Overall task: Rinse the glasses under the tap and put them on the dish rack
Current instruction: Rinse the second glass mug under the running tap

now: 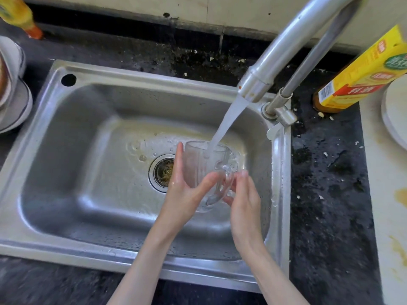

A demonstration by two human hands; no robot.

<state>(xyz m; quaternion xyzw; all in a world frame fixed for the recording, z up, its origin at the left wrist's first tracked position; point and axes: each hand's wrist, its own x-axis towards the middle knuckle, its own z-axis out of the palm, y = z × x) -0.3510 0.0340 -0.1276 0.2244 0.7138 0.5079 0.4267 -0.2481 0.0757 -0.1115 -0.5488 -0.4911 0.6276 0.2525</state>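
A clear glass mug with a handle is held upright over the steel sink, just right of the drain. Water runs from the tap spout straight into its open mouth. My left hand cups the mug from the left, fingers up along its wall and thumb across its front. My right hand grips the handle side, fingers curled at the handle.
White bowls are stacked at the left edge. A yellow-labelled bottle stands on the dark counter right of the tap base. A white plate sits at the far right. An orange-capped bottle is at top left.
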